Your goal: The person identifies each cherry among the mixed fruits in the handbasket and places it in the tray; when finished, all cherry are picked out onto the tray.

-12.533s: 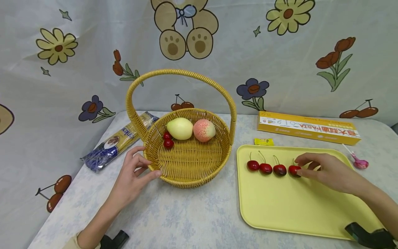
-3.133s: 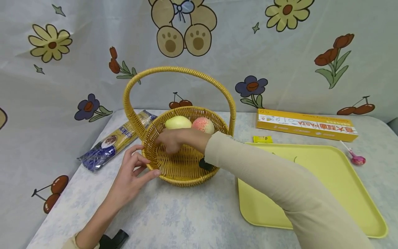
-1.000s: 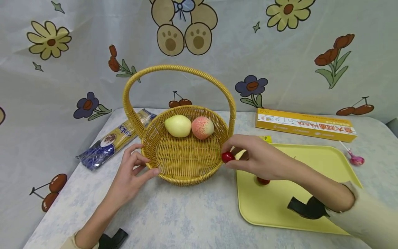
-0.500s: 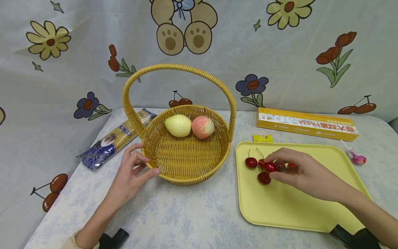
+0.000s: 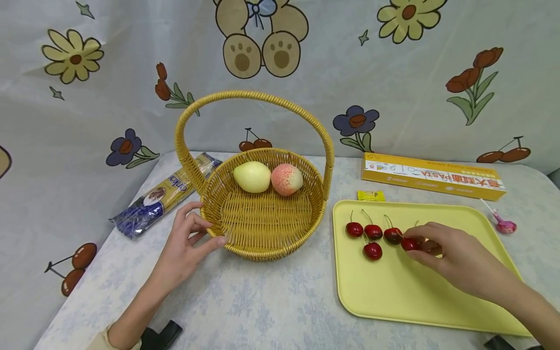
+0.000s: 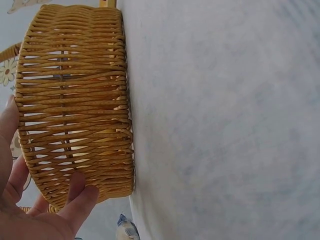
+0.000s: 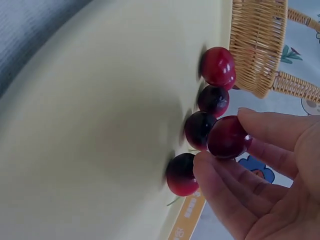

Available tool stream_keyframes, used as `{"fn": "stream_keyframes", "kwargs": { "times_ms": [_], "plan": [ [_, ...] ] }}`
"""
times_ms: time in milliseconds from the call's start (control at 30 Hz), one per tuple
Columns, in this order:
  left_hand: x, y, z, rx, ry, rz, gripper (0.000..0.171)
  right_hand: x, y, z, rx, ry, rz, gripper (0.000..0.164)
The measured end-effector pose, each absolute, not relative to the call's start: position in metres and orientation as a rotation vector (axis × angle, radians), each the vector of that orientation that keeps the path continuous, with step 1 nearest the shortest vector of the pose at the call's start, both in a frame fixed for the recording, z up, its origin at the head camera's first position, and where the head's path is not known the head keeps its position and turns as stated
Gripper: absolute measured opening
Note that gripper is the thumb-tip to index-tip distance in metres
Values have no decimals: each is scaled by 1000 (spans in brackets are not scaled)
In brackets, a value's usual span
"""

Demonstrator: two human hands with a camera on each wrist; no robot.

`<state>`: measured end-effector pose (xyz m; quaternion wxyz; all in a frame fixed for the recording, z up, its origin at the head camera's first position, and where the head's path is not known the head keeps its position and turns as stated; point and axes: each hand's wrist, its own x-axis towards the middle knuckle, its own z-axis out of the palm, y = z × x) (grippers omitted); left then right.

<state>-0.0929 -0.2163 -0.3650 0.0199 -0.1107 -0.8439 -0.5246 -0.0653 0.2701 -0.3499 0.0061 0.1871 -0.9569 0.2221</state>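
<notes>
Cherry (image 5: 410, 244) (image 7: 227, 137) being pinched between thumb and fingertips of the right grip (image 5: 455, 257) (image 7: 260, 170), low over the yellow tray (image 5: 393, 311) (image 7: 100, 125), at the right end of a row of other cherries (image 5: 373, 232) (image 7: 213, 100). Grasping that one fruit only, with the remaining fingers curling loosely behind it. Not showing plainly whether touching the tray or hanging just above it. Lying a little nearer than the row, one more cherry (image 5: 373, 251), apart from the fingers.

Left grip (image 5: 183, 248) (image 6: 35, 220): grasping the near left rim of the wicker basket (image 5: 262, 243) (image 6: 75, 100), thumb pressing along the outer wall, fingers bending over the top edge. Standing upright on the bench (image 5: 262, 301) (image 6: 225, 125), just left of the tray, handle arching overhead.

Resting side by side at the back of the basket: a pale yellow fruit (image 5: 251, 177) and a peach (image 5: 286, 179), touching or nearly so.

Lying on the bench elsewhere: a bag of pasta (image 5: 168, 194) left of the basket, a long yellow box (image 5: 433, 177) behind the tray, a small yellow packet (image 5: 371, 196) just beyond the tray's far edge, a pink lollipop (image 5: 503, 224) off its right side.
</notes>
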Motion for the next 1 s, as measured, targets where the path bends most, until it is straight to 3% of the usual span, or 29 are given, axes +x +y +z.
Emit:
{"fn": "stream_keyframes", "kwargs": {
  "times_ms": [333, 600, 1000],
  "plan": [
    [-93, -215, -365, -343, -2624, -1620, 27, -66, 269, -355, 350, -3144, 694, 29],
    [-94, -216, -365, -346, -2621, -1622, 27, -67, 266, -363, 358, -3156, 677, 22],
    [-90, -216, -364, -346, -2676, -1527, 28, -63, 263, -364, 407, -3115, 552, 34]
  ]
}}
